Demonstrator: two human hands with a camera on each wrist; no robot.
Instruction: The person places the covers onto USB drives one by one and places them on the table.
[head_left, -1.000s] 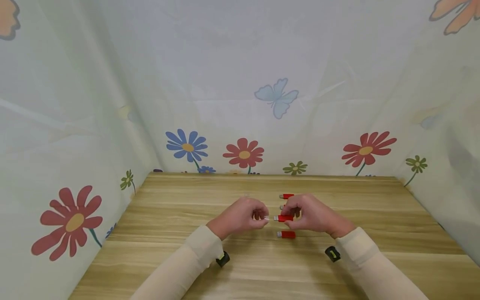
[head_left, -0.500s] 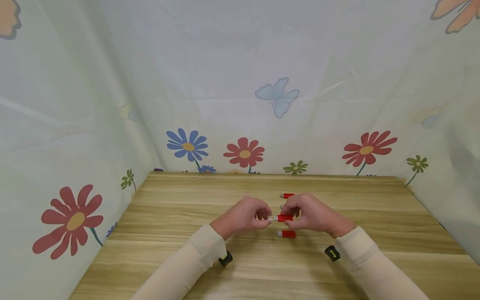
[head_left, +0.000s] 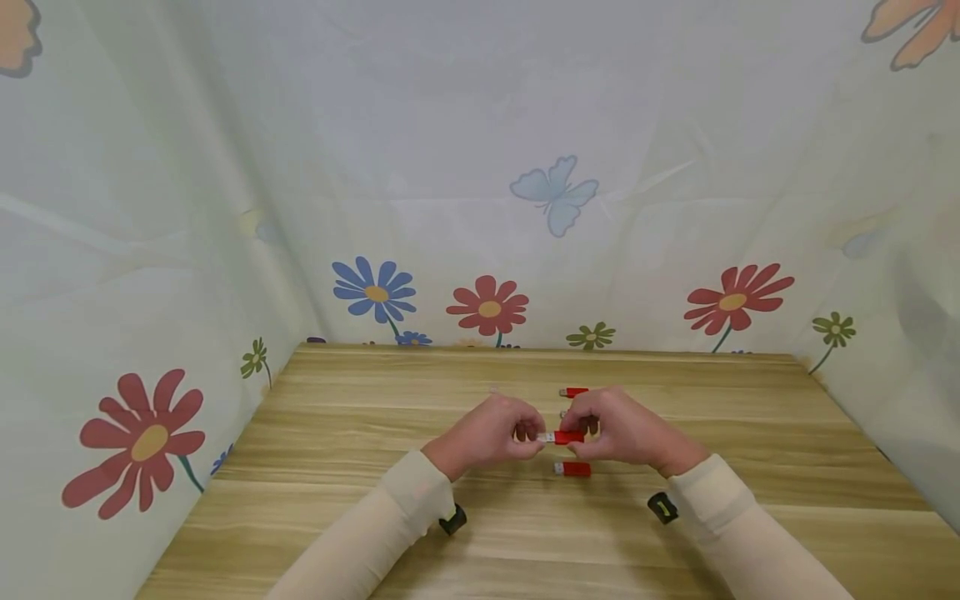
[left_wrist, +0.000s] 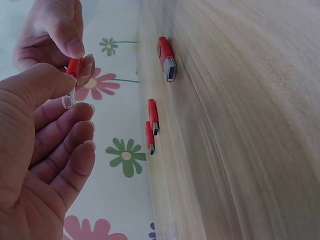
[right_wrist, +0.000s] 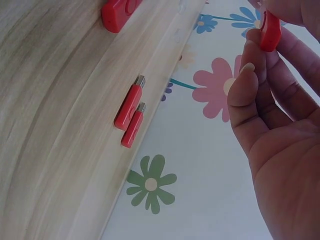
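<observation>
Just above the wooden table, my right hand [head_left: 618, 427] pinches a red USB flash drive [head_left: 572, 437] between thumb and fingers, its metal plug facing left. My left hand [head_left: 487, 429] pinches a small clear plastic cap [left_wrist: 68, 101] at the plug end, and in the head view cap and plug meet in one line. Closest to me on the table lies another red USB flash drive [left_wrist: 166, 59]. Beyond the hands rest two more, one red drive [right_wrist: 129, 106] beside a second red drive [right_wrist: 133, 125]; my right hand partly hides one in the head view.
Wood-grain table [head_left: 360, 392] spreads under both hands. A faint clear piece [head_left: 492, 389] lies behind my left hand, near the table's back. A white flowered cloth [head_left: 450, 167] rises along the back and sides. Small black devices [head_left: 452, 520] sit at the wrists.
My left hand has moved slightly right, bringing the clear cap up to the drive's plug and closing the gap between them. The right hand has stayed nearly still with the drive.
</observation>
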